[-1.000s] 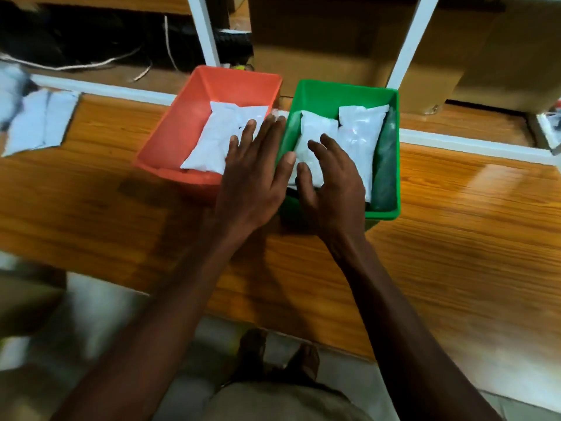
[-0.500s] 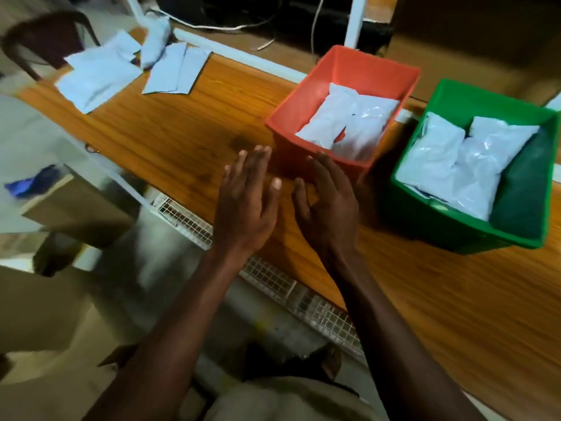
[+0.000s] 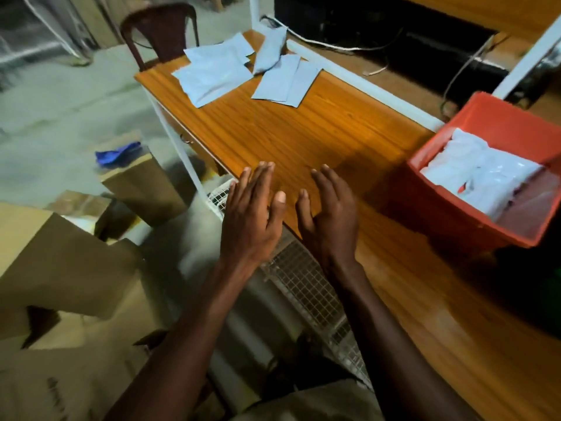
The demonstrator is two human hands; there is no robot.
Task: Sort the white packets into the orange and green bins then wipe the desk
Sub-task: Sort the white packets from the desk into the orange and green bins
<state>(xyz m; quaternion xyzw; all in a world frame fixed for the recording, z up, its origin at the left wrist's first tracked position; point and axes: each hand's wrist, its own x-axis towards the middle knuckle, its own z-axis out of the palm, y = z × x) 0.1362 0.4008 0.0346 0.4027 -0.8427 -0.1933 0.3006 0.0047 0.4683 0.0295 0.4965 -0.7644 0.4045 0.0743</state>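
A wooden desk (image 3: 303,129) with orange-brown grain and a white frame is shown running diagonally from upper left to lower right; its lower right end is cut off by the picture edge. Pale floor (image 3: 60,110) is seen to the left, blurred by motion. Cardboard boxes (image 3: 60,262) are stacked at lower left, their edges hard to make out; a blue item (image 3: 117,153) lies on one of them, and what it is cannot be told. A dark chair (image 3: 161,31) is placed at the desk's far end, only its back being visible. The shelf space behind the desk is deeply shadowed, and only cables (image 3: 318,45) can be picked out there. A wire mesh panel (image 3: 306,284) is seen under the near desk edge.

The orange bin (image 3: 498,123) stands on the desk at right, partly cropped, with white packets (image 3: 482,177) lying inside. Of the green bin only a dark trace may show at the right margin; this cannot be confirmed. Unsorted white packets (image 3: 218,71) lie scattered at the far end of the desk, overlapping one another, well apart from the bin.

The left hand (image 3: 252,220) and right hand (image 3: 331,220) are held side by side over the near desk edge, fingers extended, palms down, nothing grasped. Whether the palms touch the wood cannot be told.
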